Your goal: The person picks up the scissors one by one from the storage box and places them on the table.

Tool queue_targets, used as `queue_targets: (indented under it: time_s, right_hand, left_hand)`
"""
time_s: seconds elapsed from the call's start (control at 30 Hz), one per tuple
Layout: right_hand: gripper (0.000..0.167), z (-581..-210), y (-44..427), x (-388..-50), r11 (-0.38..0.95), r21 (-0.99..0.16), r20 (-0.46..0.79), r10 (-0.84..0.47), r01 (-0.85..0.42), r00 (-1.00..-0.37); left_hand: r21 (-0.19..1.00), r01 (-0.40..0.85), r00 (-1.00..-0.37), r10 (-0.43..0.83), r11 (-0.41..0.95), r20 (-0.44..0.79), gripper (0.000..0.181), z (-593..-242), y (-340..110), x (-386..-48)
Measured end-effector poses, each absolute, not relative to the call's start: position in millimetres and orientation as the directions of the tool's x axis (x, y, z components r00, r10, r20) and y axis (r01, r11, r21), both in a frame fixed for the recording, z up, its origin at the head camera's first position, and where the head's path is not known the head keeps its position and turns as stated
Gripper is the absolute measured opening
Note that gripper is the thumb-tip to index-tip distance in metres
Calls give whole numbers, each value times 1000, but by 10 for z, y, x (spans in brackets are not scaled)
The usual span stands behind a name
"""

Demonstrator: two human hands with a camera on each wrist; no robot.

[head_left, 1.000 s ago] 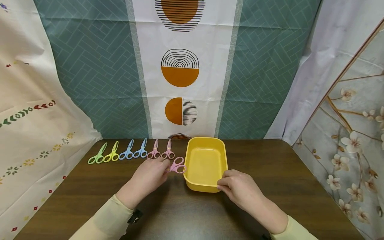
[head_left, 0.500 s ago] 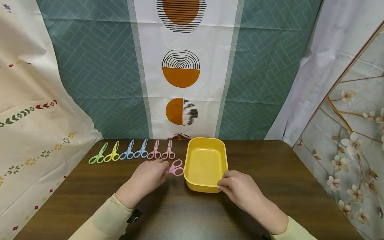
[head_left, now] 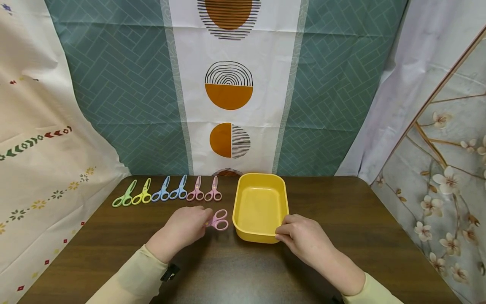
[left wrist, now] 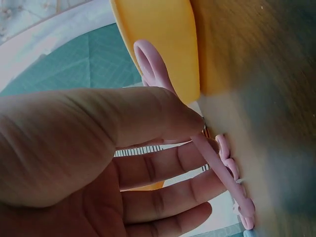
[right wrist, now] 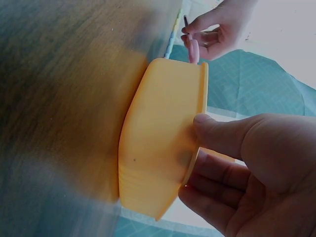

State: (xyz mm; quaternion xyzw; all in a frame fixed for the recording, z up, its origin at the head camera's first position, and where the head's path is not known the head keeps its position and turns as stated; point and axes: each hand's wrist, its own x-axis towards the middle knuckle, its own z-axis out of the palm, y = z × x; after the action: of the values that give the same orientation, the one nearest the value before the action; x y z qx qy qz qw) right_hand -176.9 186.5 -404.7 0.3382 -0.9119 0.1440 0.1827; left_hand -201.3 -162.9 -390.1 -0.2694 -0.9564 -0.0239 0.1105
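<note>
Pink scissors (head_left: 221,220) hang between the thumb and fingers of my left hand (head_left: 183,228), their handle loops toward the yellow tray. In the left wrist view the thumb pinches the scissors (left wrist: 217,165) near the middle, and the hand is above the table. My right hand (head_left: 303,236) pinches the near right corner of the yellow tray (head_left: 262,237), thumb outside the rim, as the right wrist view shows. The tray stands on the table with nothing in it. Behind the left hand lie two more pink scissors (head_left: 213,194), in a row with other pairs.
Left of the pink pairs lie blue scissors (head_left: 161,194), yellow scissors (head_left: 142,196) and green scissors (head_left: 123,199), blades pointing to the back. The brown wooden table (head_left: 341,211) ends at a patterned curtain (head_left: 341,105).
My left hand has drawn the pink scissors a little toward me and leftward, away from the tray's left rim. The right hand and the tray stay in place.
</note>
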Motion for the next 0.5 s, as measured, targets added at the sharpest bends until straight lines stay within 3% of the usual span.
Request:
queue_targets:
  time_s: [0.3, 0.5]
  right_hand:
    - [12, -4058, 1862, -1768, 735, -144, 434, -555, -663, -709]
    - [12, -4049, 1866, -1770, 728, -150, 430, -562, -669, -707]
  left_hand:
    - [-9, 501, -862, 499, 866, 91, 22, -3950, -1589, -2031]
    - [-43, 504, -860, 506, 863, 74, 22, -4018, -1593, -2042]
